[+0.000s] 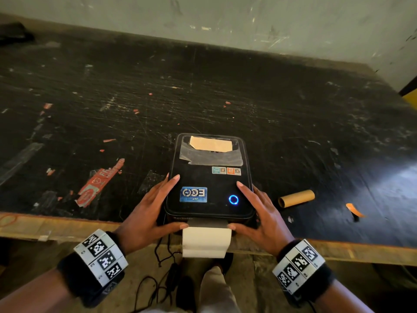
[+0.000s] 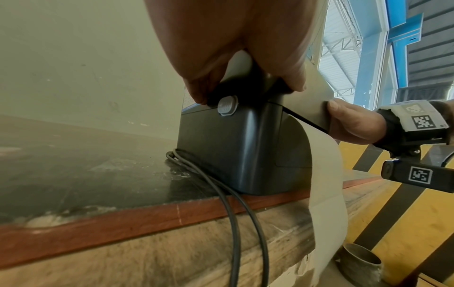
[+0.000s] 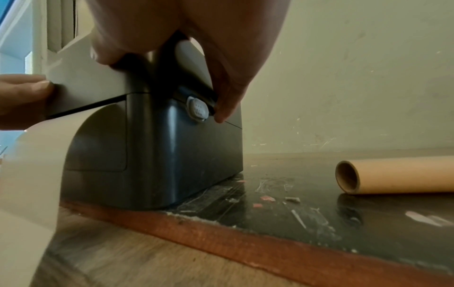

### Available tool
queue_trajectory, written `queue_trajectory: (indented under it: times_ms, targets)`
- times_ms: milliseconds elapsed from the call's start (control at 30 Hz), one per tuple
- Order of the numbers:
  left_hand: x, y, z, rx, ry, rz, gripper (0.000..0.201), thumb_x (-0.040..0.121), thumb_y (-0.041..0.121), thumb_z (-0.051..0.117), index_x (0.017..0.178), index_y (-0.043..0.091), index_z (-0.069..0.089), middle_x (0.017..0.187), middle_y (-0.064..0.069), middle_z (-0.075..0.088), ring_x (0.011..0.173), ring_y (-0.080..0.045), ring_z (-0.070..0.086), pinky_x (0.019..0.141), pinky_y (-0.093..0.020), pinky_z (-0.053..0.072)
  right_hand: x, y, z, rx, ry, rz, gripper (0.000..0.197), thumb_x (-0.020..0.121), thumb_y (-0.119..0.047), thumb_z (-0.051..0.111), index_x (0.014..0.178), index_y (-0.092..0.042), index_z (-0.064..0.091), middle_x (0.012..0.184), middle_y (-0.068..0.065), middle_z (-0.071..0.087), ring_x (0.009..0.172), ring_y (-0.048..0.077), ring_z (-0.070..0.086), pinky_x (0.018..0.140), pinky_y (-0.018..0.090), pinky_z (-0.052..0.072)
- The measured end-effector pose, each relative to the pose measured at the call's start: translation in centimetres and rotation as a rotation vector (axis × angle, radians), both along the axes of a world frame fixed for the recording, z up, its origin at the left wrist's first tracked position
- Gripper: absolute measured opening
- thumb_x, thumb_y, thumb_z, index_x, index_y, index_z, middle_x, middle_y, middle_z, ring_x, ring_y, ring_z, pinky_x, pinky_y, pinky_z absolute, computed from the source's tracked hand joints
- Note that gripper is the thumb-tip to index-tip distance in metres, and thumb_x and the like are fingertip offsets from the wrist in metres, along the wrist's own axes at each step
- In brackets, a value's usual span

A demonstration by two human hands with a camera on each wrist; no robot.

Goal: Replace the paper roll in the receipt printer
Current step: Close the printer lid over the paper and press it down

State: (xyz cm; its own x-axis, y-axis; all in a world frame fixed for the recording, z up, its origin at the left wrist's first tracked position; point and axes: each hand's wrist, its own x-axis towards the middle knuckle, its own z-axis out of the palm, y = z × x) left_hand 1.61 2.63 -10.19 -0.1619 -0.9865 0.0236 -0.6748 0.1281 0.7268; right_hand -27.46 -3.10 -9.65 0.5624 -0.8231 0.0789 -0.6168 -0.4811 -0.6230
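The black receipt printer (image 1: 207, 177) stands at the table's near edge with its lid down and a blue ring light (image 1: 233, 199) lit. A white paper strip (image 1: 206, 241) hangs from its front slot over the table edge. My left hand (image 1: 155, 206) lies on the lid's left front corner, fingers straight along the top and side, thumb at the slot. My right hand (image 1: 259, 211) mirrors it on the right corner. In the wrist views a fingertip sits by the grey side button (image 2: 227, 105) (image 3: 197, 108) on each side. An empty cardboard core (image 1: 296, 198) lies to the right.
The printer's black cable (image 2: 233, 223) drops over the table's wooden front edge (image 1: 56, 227) to the floor. An orange scrap (image 1: 354, 210) lies right of the core. Old tape and red sticker bits (image 1: 99, 181) mark the dark tabletop. A wall closes the far side.
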Motion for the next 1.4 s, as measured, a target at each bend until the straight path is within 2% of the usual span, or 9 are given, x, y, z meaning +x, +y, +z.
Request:
queue_trajectory:
  times_ms: [167, 267, 433, 600, 800, 1033, 1133, 1267, 1400]
  targets:
    - [-0.03, 0.08, 0.03, -0.003, 0.003, -0.005, 0.096, 0.06, 0.082, 0.05, 0.136, 0.057, -0.004, 0.148, 0.014, 0.016, 0.141, -0.009, 0.018, 0.115, -0.042, 0.029, -0.02, 0.06, 0.05, -0.005, -0.002, 0.005, 0.086, 0.07, -0.066, 0.057, 0.133, -0.062, -0.001, 0.146, -0.013, 0.013, 0.133, 0.002, 0.01, 0.106, 0.032, 0.024]
    - [-0.09, 0.11, 0.11, -0.008, 0.005, -0.007, 0.095, 0.061, 0.081, 0.05, 0.136, 0.058, -0.004, 0.15, 0.01, 0.017, 0.141, -0.01, 0.019, 0.115, -0.044, 0.029, -0.01, 0.09, 0.14, -0.004, 0.0, 0.006, 0.086, 0.07, -0.066, 0.057, 0.132, -0.063, -0.002, 0.144, -0.015, 0.012, 0.13, -0.005, 0.007, 0.106, 0.029, 0.02]
    - [-0.06, 0.1, 0.06, -0.007, 0.018, -0.005, 0.095, 0.062, 0.08, 0.052, 0.137, 0.056, -0.003, 0.154, 0.001, 0.02, 0.142, -0.012, 0.02, 0.113, -0.048, 0.032, 0.06, 0.08, 0.03, 0.001, -0.003, 0.001, 0.086, 0.07, -0.065, 0.057, 0.133, -0.062, -0.001, 0.145, -0.013, 0.015, 0.132, -0.001, 0.008, 0.106, 0.029, 0.02]
    - [-0.12, 0.14, 0.17, 0.013, 0.025, -0.001, 0.095, 0.06, 0.082, 0.051, 0.135, 0.059, -0.003, 0.154, 0.002, 0.019, 0.141, -0.012, 0.021, 0.112, -0.048, 0.033, 0.05, 0.08, -0.02, 0.001, -0.009, -0.008, 0.086, 0.07, -0.066, 0.057, 0.134, -0.061, 0.001, 0.148, -0.008, 0.018, 0.134, 0.002, 0.01, 0.106, 0.029, 0.021]
    - [-0.14, 0.09, 0.09, 0.005, 0.039, 0.003, 0.095, 0.06, 0.081, 0.052, 0.136, 0.058, -0.002, 0.153, 0.002, 0.021, 0.141, -0.011, 0.021, 0.113, -0.045, 0.032, 0.05, 0.06, -0.01, 0.013, 0.004, -0.008, 0.086, 0.068, -0.067, 0.056, 0.131, -0.064, -0.003, 0.147, -0.011, 0.014, 0.131, -0.002, 0.006, 0.105, 0.027, 0.017]
    - [-0.23, 0.16, 0.2, -0.023, 0.055, -0.005, 0.095, 0.061, 0.08, 0.052, 0.136, 0.058, -0.001, 0.149, 0.007, 0.022, 0.14, -0.008, 0.022, 0.115, -0.041, 0.03, 0.06, 0.08, -0.09, 0.002, 0.0, -0.012, 0.085, 0.067, -0.072, 0.052, 0.131, -0.064, -0.002, 0.15, -0.007, 0.017, 0.131, -0.006, 0.003, 0.106, 0.024, 0.012]
    - [-0.26, 0.18, 0.29, -0.01, 0.047, -0.004, 0.095, 0.059, 0.082, 0.051, 0.135, 0.059, -0.002, 0.147, 0.012, 0.02, 0.14, -0.006, 0.02, 0.115, -0.039, 0.029, 0.08, 0.12, -0.09, -0.008, -0.024, -0.014, 0.084, 0.068, -0.073, 0.052, 0.133, -0.062, 0.0, 0.152, -0.002, 0.019, 0.134, 0.002, 0.01, 0.106, 0.028, 0.019]
    - [-0.19, 0.14, 0.12, -0.019, 0.049, 0.003, 0.097, 0.061, 0.079, 0.054, 0.138, 0.055, 0.0, 0.153, 0.002, 0.021, 0.141, -0.008, 0.02, 0.115, -0.044, 0.03, 0.16, 0.11, -0.14, -0.02, -0.054, -0.028, 0.086, 0.069, -0.067, 0.058, 0.136, -0.059, 0.004, 0.152, 0.003, 0.025, 0.137, 0.01, 0.016, 0.109, 0.035, 0.025]
    - [-0.17, 0.15, 0.12, -0.015, 0.047, -0.001, 0.096, 0.062, 0.078, 0.054, 0.137, 0.056, -0.001, 0.153, 0.002, 0.022, 0.141, -0.009, 0.021, 0.114, -0.044, 0.031, 0.12, 0.15, -0.18, -0.004, -0.04, -0.023, 0.086, 0.069, -0.067, 0.058, 0.135, -0.059, 0.003, 0.152, 0.003, 0.022, 0.138, 0.013, 0.016, 0.108, 0.037, 0.027]
